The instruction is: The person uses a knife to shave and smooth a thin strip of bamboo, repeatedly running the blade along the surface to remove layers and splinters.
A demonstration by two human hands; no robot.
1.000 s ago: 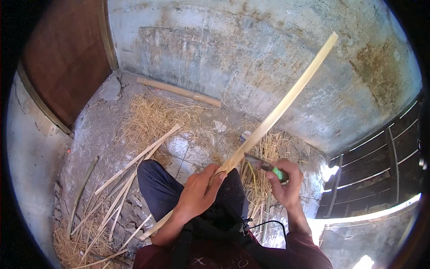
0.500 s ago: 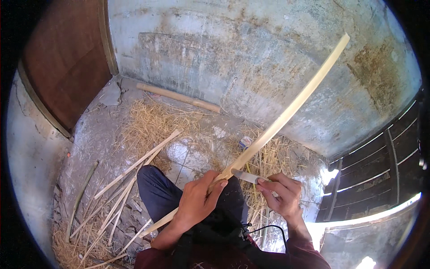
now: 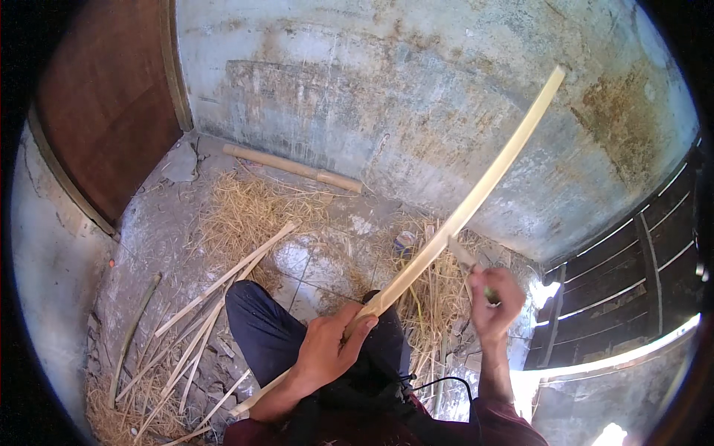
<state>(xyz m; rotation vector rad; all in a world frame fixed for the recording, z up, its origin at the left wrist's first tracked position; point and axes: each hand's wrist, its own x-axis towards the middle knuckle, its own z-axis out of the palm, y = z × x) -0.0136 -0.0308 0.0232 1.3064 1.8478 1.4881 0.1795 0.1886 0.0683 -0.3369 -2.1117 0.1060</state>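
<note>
A long, pale bamboo strip [image 3: 485, 187] slants up and away to the right across my lap, its far end raised in front of the wall. My left hand [image 3: 327, 349] is closed around its lower part, thumb on top. Farther up, a knife [image 3: 462, 255] meets the strip's right edge with its blade tip. My right hand [image 3: 494, 303] grips the knife, and its handle is mostly hidden by the fingers. Below my left wrist the strip's near end shows beside my leg [image 3: 259, 320].
Several split bamboo strips [image 3: 201, 331] lie at the left by a green stick [image 3: 134, 338]. Heaps of shavings [image 3: 256, 215] cover parts of the floor. A bamboo pole [image 3: 290, 165] lies along the stained wall [image 3: 312, 97]. Dark slats [image 3: 632, 275] stand at the right.
My right hand has moved up and to the right with the knife, from close by my left hand to farther along the strip. The strip's far end has shifted slightly left and down.
</note>
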